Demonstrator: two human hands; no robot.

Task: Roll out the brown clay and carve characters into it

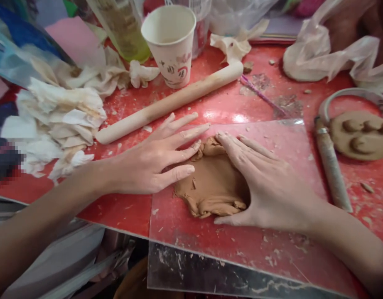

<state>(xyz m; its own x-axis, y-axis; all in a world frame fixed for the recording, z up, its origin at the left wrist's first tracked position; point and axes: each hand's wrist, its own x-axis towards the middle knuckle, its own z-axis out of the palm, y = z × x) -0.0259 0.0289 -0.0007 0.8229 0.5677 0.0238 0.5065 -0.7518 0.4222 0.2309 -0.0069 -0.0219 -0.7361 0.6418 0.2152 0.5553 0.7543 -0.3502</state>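
Observation:
A flattened lump of brown clay point(214, 176) with folded, uneven edges lies on a clear plastic sheet point(191, 249). My left hand point(162, 155) reaches in from the left with its fingers spread; its fingertips are at the clay's upper left edge. Around the clay's right side lies my right hand point(260, 178), fingers stretched along the upper right and thumb below the lower edge. Neither hand grips anything. Part of the clay's right edge is hidden under my right palm. Behind my left hand a wooden rolling pin point(173, 104) rests slantwise on the red table point(126, 214).
A paper cup point(171, 52) stands behind the rolling pin. Crumpled tissues point(59, 116) are heaped at left. On the right are a round clay piece point(362, 137), a handled loop tool point(333, 170) and plastic bags point(331, 50). A thin purple stick point(263, 95) lies nearby. The sheet overhangs the table's front edge.

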